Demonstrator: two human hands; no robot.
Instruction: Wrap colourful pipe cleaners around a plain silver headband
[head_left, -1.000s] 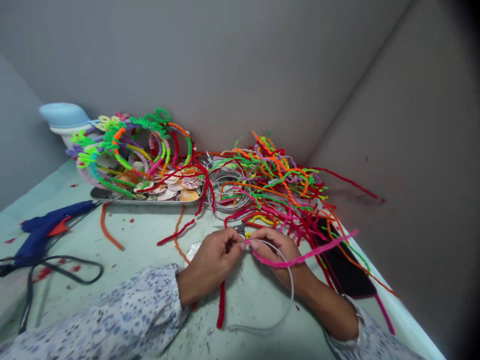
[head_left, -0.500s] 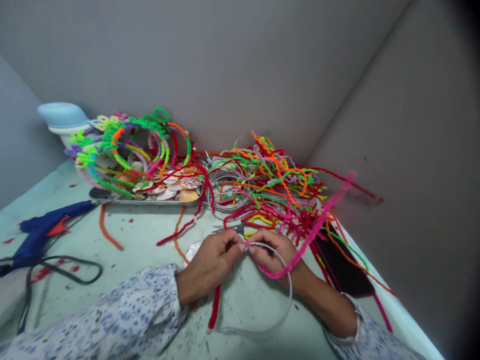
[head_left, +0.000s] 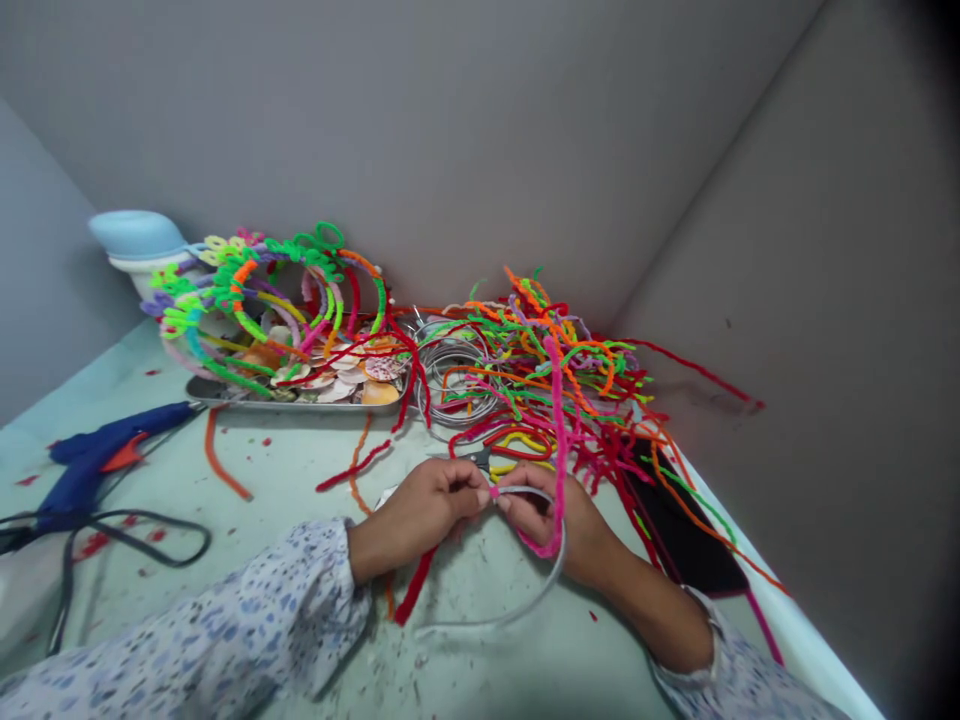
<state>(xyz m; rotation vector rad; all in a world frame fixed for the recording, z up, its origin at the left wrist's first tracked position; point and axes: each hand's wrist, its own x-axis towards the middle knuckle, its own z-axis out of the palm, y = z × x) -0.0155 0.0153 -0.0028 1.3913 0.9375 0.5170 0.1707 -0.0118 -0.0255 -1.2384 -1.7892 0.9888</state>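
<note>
The left hand (head_left: 433, 510) has thumb and fingers pinched together at a small pink wrap; whether they clamp the wire or the wrap, I cannot tell. Right of it, the wire (head_left: 561, 560), pale and thin, curves from the wrap down over the tabletop (head_left: 525, 660), its lower end blurred. The pink fuzzy stem (head_left: 558, 440) loops and rises. The right hand (head_left: 555, 515) pinches beside the wrap, its fingertips partly hidden. Fingers cover part of the scissors (head_left: 517, 452).
</note>
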